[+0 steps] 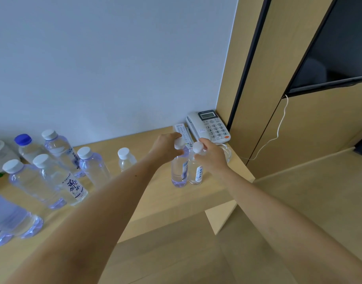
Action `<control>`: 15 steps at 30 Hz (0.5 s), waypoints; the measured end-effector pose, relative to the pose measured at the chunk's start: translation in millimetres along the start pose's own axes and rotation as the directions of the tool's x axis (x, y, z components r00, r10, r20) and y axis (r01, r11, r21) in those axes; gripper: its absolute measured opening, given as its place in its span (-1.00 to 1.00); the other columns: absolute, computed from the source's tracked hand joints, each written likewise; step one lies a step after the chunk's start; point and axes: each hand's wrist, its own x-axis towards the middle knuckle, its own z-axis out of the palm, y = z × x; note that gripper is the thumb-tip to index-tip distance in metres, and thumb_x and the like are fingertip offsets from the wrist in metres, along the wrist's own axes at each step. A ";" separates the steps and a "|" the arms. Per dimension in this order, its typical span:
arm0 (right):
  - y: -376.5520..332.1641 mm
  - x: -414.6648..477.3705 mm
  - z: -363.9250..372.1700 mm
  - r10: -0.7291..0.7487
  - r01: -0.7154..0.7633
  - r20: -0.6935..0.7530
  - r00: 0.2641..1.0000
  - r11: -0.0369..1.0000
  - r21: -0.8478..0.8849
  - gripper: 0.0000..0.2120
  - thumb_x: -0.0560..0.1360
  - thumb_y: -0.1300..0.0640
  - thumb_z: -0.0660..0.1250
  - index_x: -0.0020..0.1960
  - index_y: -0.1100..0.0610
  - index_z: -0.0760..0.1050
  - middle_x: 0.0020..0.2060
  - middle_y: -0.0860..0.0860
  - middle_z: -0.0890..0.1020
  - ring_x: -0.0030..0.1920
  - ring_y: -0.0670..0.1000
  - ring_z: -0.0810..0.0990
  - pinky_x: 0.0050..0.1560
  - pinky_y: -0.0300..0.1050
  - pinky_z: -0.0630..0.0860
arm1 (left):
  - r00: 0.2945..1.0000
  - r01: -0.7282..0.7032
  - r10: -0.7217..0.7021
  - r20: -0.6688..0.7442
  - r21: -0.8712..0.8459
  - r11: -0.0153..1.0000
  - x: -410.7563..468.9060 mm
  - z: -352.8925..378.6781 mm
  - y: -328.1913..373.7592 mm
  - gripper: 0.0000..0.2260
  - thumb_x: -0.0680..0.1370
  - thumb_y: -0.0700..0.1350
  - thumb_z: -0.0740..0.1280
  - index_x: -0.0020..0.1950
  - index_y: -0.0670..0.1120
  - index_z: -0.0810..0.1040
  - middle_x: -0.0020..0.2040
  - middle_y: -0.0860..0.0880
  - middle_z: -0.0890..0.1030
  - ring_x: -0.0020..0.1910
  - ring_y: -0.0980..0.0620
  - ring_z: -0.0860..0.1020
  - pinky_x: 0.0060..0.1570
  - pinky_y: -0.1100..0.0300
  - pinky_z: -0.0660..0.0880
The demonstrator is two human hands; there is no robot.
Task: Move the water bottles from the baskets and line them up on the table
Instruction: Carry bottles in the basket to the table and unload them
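While left hand point(165, 148) and right hand point(211, 157) grip bottles point(179, 173), one label point(74, 187) shows characters.

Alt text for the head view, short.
The left hand holds one clear white-capped plastic water bottle, the right hand a second bottle beside it, both upright on the light wooden table near a white desk phone. More bottles stand to the left.

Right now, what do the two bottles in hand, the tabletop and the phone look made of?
Left bottle and right bottle: clear thin plastic, glossy. You can see through the walls, and they catch highlights.
Table: pale wood-look top, matte, with faint grain. It could be laminate or veneer; I cannot tell which.
Phone: off-white moulded plastic with a slight sheen.
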 end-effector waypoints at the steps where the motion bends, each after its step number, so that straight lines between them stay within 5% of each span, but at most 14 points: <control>1: -0.1 -1.9 -0.3 -0.001 0.001 -0.006 1.000 1.000 0.004 -0.48 0.44 0.27 0.29 0.38 0.14 0.31 0.23 0.10 0.47 0.23 0.07 0.43 0.06 -0.22 0.30 | 1.000 -0.006 0.006 -0.009 -0.003 1.000 -2.1 -0.1 -0.5 -0.53 0.43 -0.14 0.42 0.32 -0.11 0.42 0.22 -0.12 0.54 0.16 -0.10 0.51 0.07 0.22 0.37; 10: -5.3 -43.2 24.4 0.051 -0.030 -0.143 0.988 0.989 0.146 -0.51 0.44 0.25 0.28 0.35 0.14 0.30 0.29 0.08 0.38 0.30 0.07 0.36 0.20 -0.16 0.29 | 0.994 -0.005 0.012 -0.112 0.061 0.998 -52.1 -2.1 -30.3 -0.54 0.52 -0.03 0.31 0.39 -0.09 0.34 0.36 -0.04 0.44 0.32 -0.07 0.40 0.24 0.11 0.37; 15: -11.5 -62.5 59.5 0.028 -0.026 0.089 0.996 0.999 -0.032 -0.66 0.48 0.21 0.24 0.25 0.20 0.44 0.22 0.10 0.52 0.24 0.09 0.45 0.12 -0.15 0.35 | 0.989 0.126 -0.127 -0.079 -0.013 0.992 -93.8 -2.1 -60.2 -0.65 0.54 -0.01 0.28 0.31 -0.04 0.41 0.25 0.02 0.53 0.17 0.00 0.51 0.13 0.17 0.40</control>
